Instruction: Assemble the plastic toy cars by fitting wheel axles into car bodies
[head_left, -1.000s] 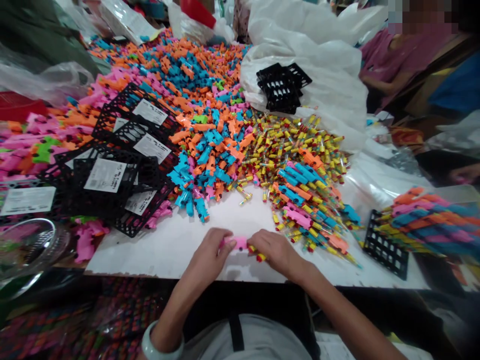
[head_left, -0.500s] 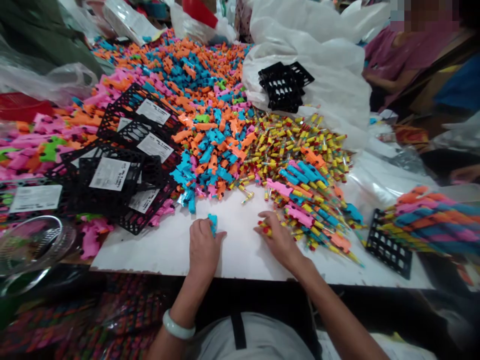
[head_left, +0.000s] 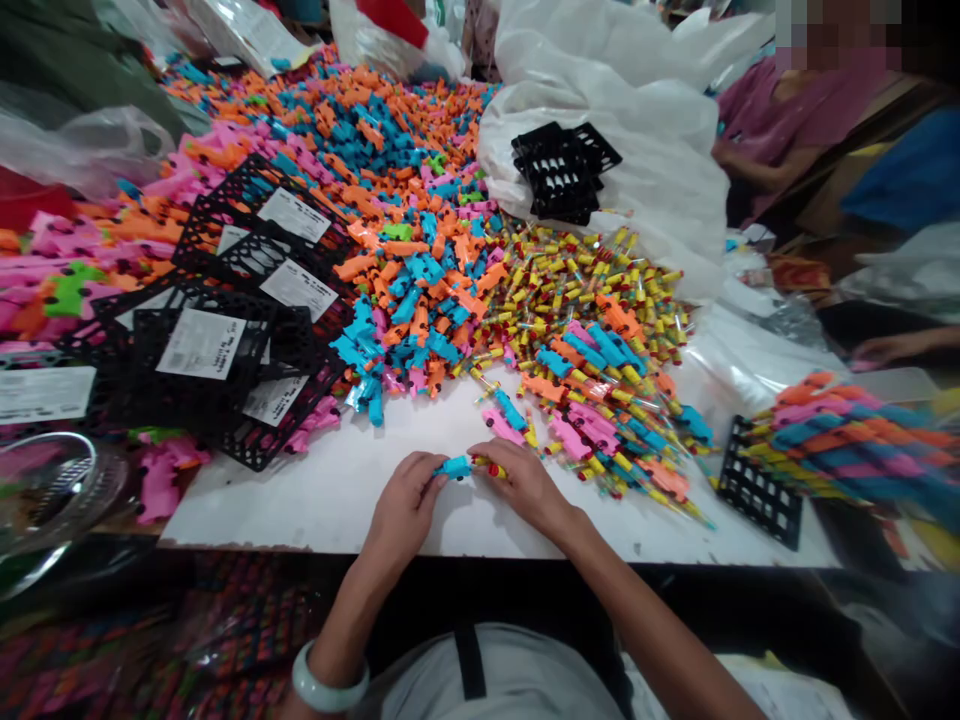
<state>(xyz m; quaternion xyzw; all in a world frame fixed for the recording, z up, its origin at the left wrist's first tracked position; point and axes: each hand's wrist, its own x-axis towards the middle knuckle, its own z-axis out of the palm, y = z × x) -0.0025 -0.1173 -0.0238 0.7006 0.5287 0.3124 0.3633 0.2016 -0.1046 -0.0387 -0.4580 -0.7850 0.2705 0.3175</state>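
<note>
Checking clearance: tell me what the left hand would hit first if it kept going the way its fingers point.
The left hand points up-right; just past the blue piece it pinches, it would likely meet the right hand.

white table (head_left: pixel 352 490) | white plastic sacks (head_left: pixel 645 130) behind | even light

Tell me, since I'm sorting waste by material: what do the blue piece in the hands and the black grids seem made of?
Blue piece: probably moulded plastic, judging by its uniform bright colour and matte finish. Black grids: likely rigid plastic too, given their thin lattice and slight sheen; paper labels are stuck on.
</note>
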